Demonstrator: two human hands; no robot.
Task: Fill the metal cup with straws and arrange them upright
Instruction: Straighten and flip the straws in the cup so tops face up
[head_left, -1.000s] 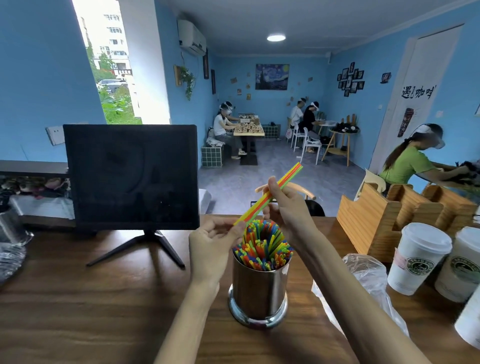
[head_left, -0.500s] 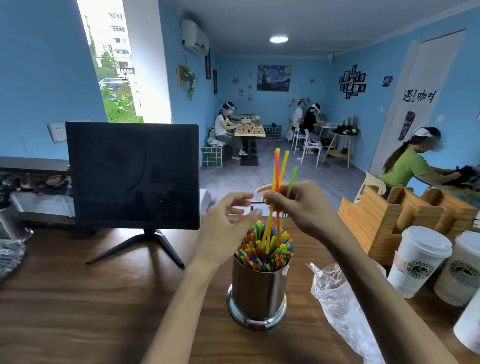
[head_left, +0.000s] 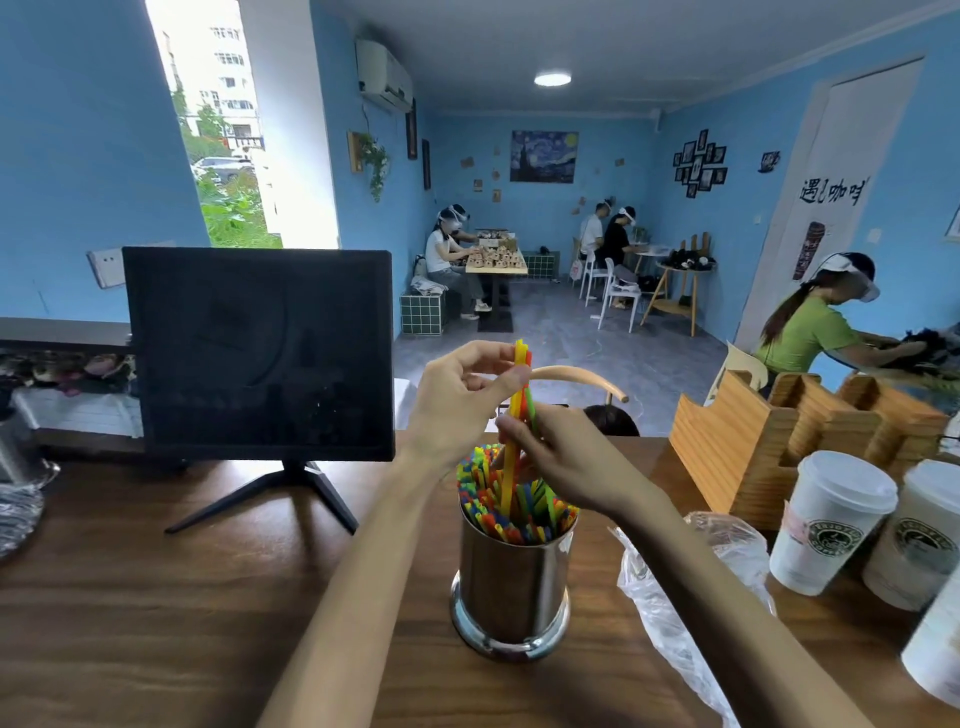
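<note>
Both hands, left (head_left: 457, 400) and right (head_left: 561, 462), pinch upright straws (head_left: 511, 457) over the full cup (head_left: 511, 587); easing them straight down should avoid buckling.

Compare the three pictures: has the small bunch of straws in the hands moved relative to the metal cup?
Yes. The bunch of straws swung from tilted to upright and dropped into the metal cup.

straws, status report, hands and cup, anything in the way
Left hand and right hand both pinching a few straws, upright, tips entering cup. Cup nearly full. Plastic bag beside, not blocking.
</note>
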